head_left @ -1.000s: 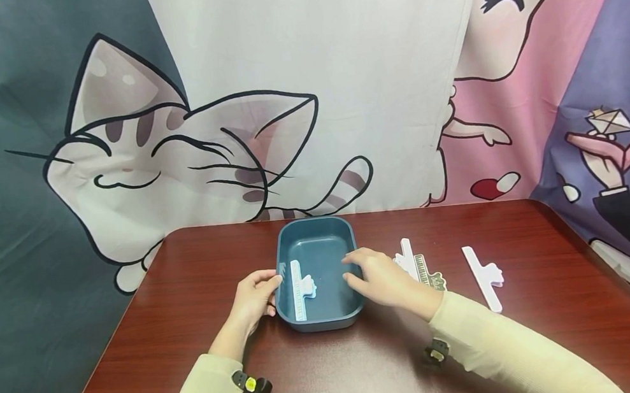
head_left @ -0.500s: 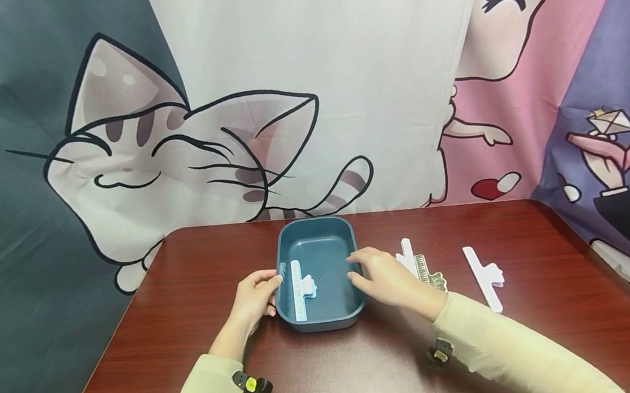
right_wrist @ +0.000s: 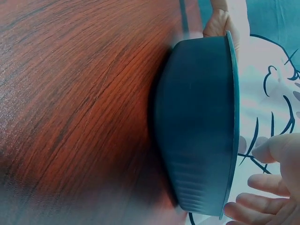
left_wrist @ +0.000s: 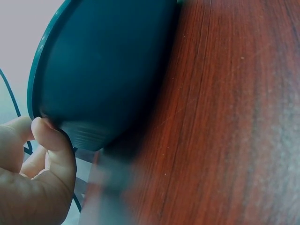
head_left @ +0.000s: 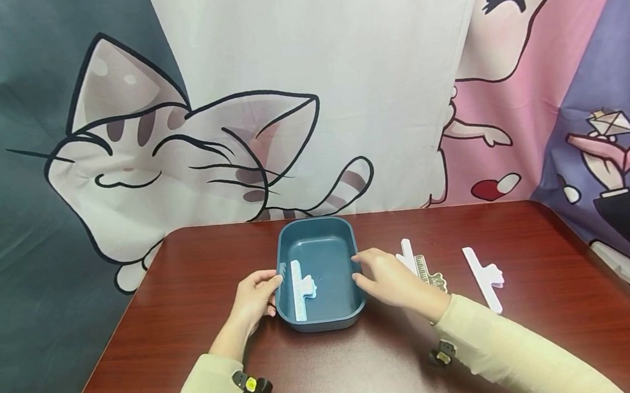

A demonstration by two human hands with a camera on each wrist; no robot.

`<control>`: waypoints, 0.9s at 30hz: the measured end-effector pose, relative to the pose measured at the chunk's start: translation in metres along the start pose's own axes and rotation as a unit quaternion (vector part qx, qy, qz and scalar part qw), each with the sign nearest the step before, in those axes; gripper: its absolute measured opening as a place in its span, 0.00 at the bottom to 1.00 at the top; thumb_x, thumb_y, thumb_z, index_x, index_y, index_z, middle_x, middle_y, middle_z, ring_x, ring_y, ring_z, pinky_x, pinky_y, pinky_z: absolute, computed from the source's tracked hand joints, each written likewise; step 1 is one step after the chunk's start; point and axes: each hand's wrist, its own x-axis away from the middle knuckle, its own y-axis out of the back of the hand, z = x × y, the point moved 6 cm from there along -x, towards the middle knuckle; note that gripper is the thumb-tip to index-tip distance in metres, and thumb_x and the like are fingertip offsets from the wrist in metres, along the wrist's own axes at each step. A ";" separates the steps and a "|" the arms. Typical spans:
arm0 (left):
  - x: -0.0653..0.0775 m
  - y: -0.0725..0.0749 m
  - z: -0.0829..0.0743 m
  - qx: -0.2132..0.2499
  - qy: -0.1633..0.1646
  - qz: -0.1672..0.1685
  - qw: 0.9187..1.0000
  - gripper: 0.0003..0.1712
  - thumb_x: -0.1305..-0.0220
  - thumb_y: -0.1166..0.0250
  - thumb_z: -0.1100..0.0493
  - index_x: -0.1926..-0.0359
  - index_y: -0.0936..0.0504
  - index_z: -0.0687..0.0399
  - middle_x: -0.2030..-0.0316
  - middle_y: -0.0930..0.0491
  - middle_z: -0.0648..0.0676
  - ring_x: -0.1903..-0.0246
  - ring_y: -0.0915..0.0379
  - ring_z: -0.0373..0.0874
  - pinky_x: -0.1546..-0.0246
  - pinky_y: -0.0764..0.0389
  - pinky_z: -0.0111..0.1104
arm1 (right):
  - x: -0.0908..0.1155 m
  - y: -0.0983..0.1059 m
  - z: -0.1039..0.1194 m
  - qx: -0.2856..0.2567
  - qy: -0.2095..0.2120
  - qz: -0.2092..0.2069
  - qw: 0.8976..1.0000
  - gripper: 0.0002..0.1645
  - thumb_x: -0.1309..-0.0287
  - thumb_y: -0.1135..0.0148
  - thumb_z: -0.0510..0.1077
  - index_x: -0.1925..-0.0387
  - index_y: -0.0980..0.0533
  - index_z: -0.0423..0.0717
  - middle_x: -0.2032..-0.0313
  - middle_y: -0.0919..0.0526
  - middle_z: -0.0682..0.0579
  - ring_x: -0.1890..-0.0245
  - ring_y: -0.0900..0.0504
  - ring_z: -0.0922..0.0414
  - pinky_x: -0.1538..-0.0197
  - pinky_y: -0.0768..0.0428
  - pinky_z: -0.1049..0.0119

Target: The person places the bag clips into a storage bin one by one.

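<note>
A dark teal plastic storage bin stands on the table in the head view. Inside, along its left side, lies a white ruler clip. My left hand pinches the bin's left rim, thumb near the ridged grip in the left wrist view. At the right rim is my right hand, fingers loosely spread with nothing between them; in the right wrist view its fingertips come right up to the rim.
Right of the bin lie a white clip, a dark olive ruler clip partly behind the right forearm, and another white clip. The brown wooden table ends at a printed cloth backdrop.
My right hand has drawn back to the right, from over the inside of the bin to its right rim. The left hand, bin and clips stay put.
</note>
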 end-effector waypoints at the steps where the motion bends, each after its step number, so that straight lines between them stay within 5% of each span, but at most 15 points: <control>1: 0.000 0.000 0.000 0.000 0.000 0.000 1.000 0.18 0.39 0.38 0.62 0.49 0.25 0.65 0.84 0.27 0.46 0.88 0.35 0.36 0.91 0.32 0.25 | 0.000 0.000 -0.001 0.000 -0.002 0.001 1.000 0.22 0.45 0.37 0.45 0.50 0.23 0.36 0.51 0.19 0.42 0.47 0.21 0.49 0.43 0.23 0.54; 27: -0.001 0.000 0.001 -0.002 0.000 -0.001 1.000 0.18 0.39 0.38 0.62 0.49 0.24 0.65 0.84 0.27 0.47 0.89 0.35 0.36 0.91 0.32 0.25 | 0.005 -0.001 -0.023 0.031 -0.068 0.022 0.997 0.27 0.44 0.39 0.47 0.46 0.26 0.35 0.47 0.22 0.39 0.44 0.24 0.46 0.42 0.25 0.50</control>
